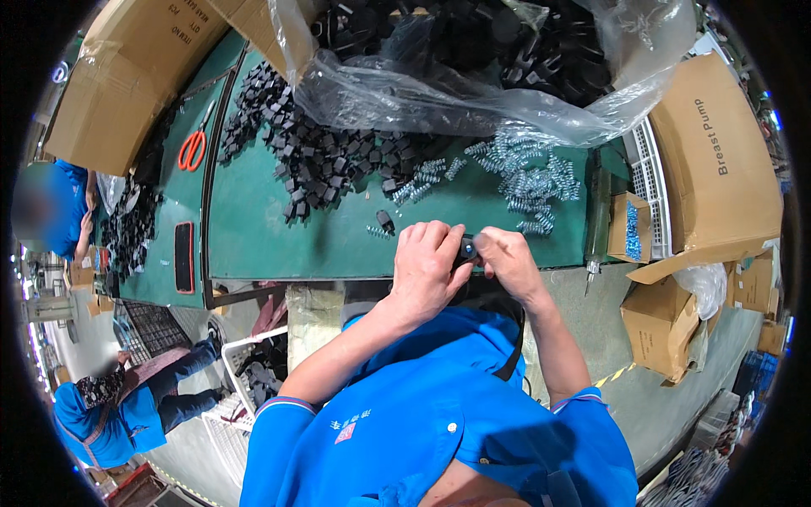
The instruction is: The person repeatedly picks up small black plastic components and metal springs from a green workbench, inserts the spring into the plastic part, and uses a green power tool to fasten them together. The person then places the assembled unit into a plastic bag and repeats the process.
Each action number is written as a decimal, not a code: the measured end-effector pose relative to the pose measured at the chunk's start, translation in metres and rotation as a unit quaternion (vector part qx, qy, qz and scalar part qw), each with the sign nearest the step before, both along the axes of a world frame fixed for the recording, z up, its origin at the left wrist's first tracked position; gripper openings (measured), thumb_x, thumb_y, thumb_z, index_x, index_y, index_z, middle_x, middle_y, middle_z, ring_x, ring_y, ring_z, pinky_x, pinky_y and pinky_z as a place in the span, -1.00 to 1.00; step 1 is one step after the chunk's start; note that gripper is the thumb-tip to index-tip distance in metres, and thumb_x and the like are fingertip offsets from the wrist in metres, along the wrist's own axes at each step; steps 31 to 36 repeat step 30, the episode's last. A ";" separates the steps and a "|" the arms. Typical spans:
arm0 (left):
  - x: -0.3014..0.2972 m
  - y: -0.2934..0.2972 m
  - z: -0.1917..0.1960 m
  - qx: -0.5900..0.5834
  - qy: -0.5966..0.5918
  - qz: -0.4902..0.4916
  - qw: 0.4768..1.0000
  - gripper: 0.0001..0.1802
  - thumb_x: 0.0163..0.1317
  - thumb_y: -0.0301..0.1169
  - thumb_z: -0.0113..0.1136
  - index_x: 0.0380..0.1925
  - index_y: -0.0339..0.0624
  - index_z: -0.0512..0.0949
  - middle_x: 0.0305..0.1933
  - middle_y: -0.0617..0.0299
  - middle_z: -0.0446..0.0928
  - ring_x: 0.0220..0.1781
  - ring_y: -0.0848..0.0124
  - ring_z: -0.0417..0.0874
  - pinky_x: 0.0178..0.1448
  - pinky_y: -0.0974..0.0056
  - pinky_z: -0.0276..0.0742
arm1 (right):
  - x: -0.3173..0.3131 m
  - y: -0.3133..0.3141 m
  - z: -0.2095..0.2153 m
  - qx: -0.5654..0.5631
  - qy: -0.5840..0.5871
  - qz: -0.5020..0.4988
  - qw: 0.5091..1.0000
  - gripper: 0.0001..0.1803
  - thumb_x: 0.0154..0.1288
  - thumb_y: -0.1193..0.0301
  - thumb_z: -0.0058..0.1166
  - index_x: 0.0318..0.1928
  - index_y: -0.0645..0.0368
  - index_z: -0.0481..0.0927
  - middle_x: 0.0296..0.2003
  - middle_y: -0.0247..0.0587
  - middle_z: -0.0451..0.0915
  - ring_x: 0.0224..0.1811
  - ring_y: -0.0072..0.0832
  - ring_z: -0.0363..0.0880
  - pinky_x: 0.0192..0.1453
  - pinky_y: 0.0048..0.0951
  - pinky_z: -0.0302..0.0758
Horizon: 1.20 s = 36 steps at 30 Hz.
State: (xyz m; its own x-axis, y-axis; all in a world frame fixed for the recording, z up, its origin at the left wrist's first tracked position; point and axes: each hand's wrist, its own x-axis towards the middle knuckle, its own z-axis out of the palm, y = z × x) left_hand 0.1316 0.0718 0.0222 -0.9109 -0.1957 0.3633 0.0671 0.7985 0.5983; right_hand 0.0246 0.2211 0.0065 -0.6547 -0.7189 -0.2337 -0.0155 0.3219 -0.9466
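Just above the table's front edge, my left hand (428,264) is closed around a small black plastic part (467,248) that has a shiny bluish spot at its centre. Against the right side of this part, my right hand (509,260) pinches its thumb and fingers together, slightly blurred; whatever lies between them is hidden. Just beyond my left hand lie one loose black cap-like piece (385,221) and a single metal spring (378,231). Farther off on the green table (253,228) are a heap of small black pieces (325,156) and a pile of springs (541,179).
A clear plastic bag (405,93) of black parts stands at the back. Orange scissors (193,150) and a phone (183,258) lie left. Rightward are a screwdriver-like tool (596,220), a small box (634,241) and a large carton (714,160). Two people are at left.
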 end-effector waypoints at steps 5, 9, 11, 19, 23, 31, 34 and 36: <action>0.006 -0.005 0.000 -0.009 -0.021 0.006 1.000 -0.55 -0.04 -0.29 0.34 -0.13 -0.25 0.55 -0.27 0.15 0.45 -0.17 0.13 0.47 -0.04 0.08 0.37 | 0.021 -0.022 -0.008 -0.114 -0.109 -0.078 0.984 -0.52 0.41 0.18 0.05 -0.59 0.26 0.47 -0.62 -0.51 0.36 -0.50 -0.75 0.22 -0.44 -0.55 0.19; 0.020 -0.012 -0.008 0.146 -0.125 0.005 0.981 -0.65 0.03 -0.26 0.32 -0.25 -0.29 0.59 -0.37 0.10 0.41 -0.26 0.16 0.44 -0.15 0.15 0.39 | 0.033 -0.031 -0.010 -0.126 -0.159 -0.060 0.977 -0.51 0.43 0.16 0.01 -0.56 0.27 0.54 -0.60 -0.54 0.39 -0.50 -0.78 0.23 -0.47 -0.57 0.18; 0.023 -0.019 -0.008 0.207 -0.182 0.001 0.961 -0.66 0.07 -0.26 0.31 -0.27 -0.32 0.58 -0.40 0.10 0.39 -0.27 0.21 0.42 -0.17 0.16 0.37 | 0.033 -0.036 -0.013 -0.098 -0.158 -0.038 0.982 -0.48 0.43 0.14 0.01 -0.58 0.29 0.55 -0.61 -0.53 0.40 -0.51 -0.77 0.23 -0.49 -0.56 0.18; 0.033 -0.038 -0.009 0.427 -0.265 0.021 0.864 -0.67 0.17 -0.29 0.29 -0.49 -0.42 0.54 -0.53 0.24 0.37 -0.44 0.52 0.35 -0.34 0.28 0.30 | 0.024 -0.050 -0.012 0.044 -0.150 0.035 0.987 -0.34 0.37 -0.03 0.01 -0.74 0.21 0.41 -0.72 -0.51 0.30 -0.61 -0.73 0.15 -0.59 -0.45 0.05; 0.038 -0.040 -0.017 0.437 -0.236 0.022 0.867 -0.68 0.17 -0.28 0.28 -0.48 -0.40 0.57 -0.54 0.26 0.44 -0.48 0.55 0.39 -0.39 0.32 0.32 | 0.022 -0.057 -0.011 0.093 -0.188 0.047 0.977 -0.33 0.34 -0.07 0.02 -0.75 0.20 0.44 -0.74 -0.49 0.32 -0.66 -0.70 0.16 -0.60 -0.45 0.03; 0.062 -0.058 -0.012 0.459 -0.247 0.068 0.851 -0.71 0.16 -0.30 0.27 -0.43 -0.39 0.61 -0.48 0.16 0.54 -0.39 0.51 0.50 -0.32 0.27 0.41 | 0.032 -0.075 -0.006 0.122 -0.212 0.086 0.966 -0.36 0.33 -0.12 -0.01 -0.69 0.13 0.53 -0.73 -0.45 0.38 -0.68 -0.69 0.20 -0.61 -0.51 0.06; 0.062 -0.058 -0.012 0.459 -0.247 0.068 0.851 -0.71 0.16 -0.30 0.27 -0.43 -0.39 0.61 -0.48 0.16 0.54 -0.39 0.51 0.50 -0.32 0.27 0.41 | 0.032 -0.075 -0.006 0.122 -0.212 0.086 0.966 -0.36 0.33 -0.12 -0.01 -0.69 0.13 0.53 -0.73 -0.45 0.38 -0.68 -0.69 0.20 -0.61 -0.51 0.06; 0.062 -0.058 -0.012 0.459 -0.247 0.068 0.851 -0.71 0.16 -0.30 0.27 -0.43 -0.39 0.61 -0.48 0.16 0.54 -0.39 0.51 0.50 -0.32 0.27 0.41 | 0.032 -0.075 -0.006 0.122 -0.212 0.086 0.966 -0.36 0.33 -0.12 -0.01 -0.69 0.13 0.53 -0.73 -0.45 0.38 -0.68 -0.69 0.20 -0.61 -0.51 0.06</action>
